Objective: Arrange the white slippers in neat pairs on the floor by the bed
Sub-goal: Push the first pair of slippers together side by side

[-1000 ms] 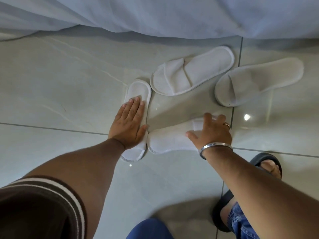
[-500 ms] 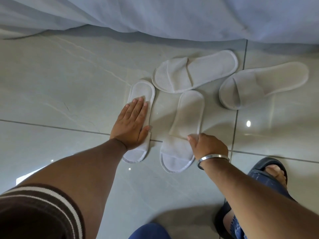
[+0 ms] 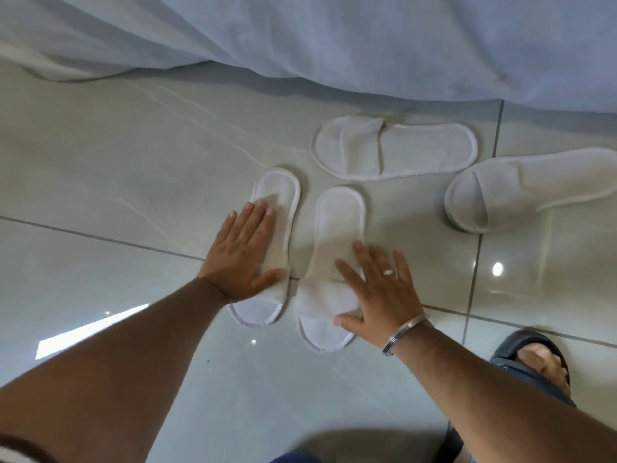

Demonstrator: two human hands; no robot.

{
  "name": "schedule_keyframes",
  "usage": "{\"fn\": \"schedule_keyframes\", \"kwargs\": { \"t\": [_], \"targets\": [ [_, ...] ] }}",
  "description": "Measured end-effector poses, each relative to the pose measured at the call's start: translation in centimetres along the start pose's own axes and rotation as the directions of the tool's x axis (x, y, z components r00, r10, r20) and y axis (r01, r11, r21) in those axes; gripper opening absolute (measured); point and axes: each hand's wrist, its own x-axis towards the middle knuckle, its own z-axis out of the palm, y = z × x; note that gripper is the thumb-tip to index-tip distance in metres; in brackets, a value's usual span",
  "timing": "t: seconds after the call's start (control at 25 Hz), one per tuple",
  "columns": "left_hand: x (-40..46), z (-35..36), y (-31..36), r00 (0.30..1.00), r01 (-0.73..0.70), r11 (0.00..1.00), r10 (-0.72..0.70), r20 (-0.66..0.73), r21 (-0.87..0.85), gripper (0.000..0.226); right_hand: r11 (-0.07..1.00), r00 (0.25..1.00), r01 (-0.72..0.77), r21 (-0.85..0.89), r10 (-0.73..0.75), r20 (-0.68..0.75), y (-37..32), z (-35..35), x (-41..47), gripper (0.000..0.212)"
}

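Note:
Two white slippers lie side by side on the tiled floor, toes toward me. My left hand (image 3: 242, 253) rests flat on the left slipper (image 3: 278, 190), fingers spread. Flat on the right slipper (image 3: 339, 222) lies my right hand (image 3: 377, 295), with a ring and a metal bangle. A third slipper (image 3: 417, 150) lies crosswise behind them, near the bed. The fourth slipper (image 3: 534, 183) lies slanted at the right, toe toward the left.
The white bedsheet (image 3: 334, 45) hangs down to the floor along the top. My foot in a dark sandal (image 3: 534, 359) stands at the lower right. Glossy grey tiles (image 3: 117, 162) stretch to the left.
My right hand swung the right slipper from lying crosswise to parallel beside the left one, then flattened on top of it. My left hand stayed pressed on the left slipper.

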Motion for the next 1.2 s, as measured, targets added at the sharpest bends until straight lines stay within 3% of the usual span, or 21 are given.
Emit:
{"fn": "schedule_keyframes", "kwargs": {
  "t": [0.08,0.24,0.4,0.6,0.76,1.2],
  "targets": [
    [-2.2,-0.5,-2.5,0.998,-0.010,0.999,0.007,0.059,0.046,0.114,0.998,0.998,0.056,-0.038,-0.056,-0.008,-1.5,-0.2,1.3,0.103],
    [-3.7,-1.3,-5.0,0.986,-0.025,0.989,0.001,0.165,0.144,0.126,0.997,0.999,0.029,-0.071,-0.030,-0.015,-3.8,-0.4,4.2,0.112],
    [-1.3,-2.9,-6.4,0.987,-0.039,0.976,0.005,0.158,0.215,0.129,0.993,1.000,-0.023,-0.118,0.021,-0.023,-4.4,-1.2,6.8,0.114],
    [2.9,-6.1,-7.8,0.968,-0.091,0.956,0.020,0.248,0.278,0.140,0.987,0.993,-0.114,-0.111,0.114,-0.005,-5.0,-2.8,10.3,0.116],
    [2.7,-6.3,-7.8,0.965,-0.080,0.927,-0.020,0.262,0.366,0.147,0.986,0.994,-0.112,-0.127,0.112,-0.011,-5.1,-3.6,11.9,0.114],
    [2.4,-5.6,-8.4,0.954,-0.019,0.943,-0.082,0.287,0.332,0.153,0.984,0.996,-0.090,-0.152,0.084,-0.042,-5.6,-3.7,12.5,0.112]
  ]
}}
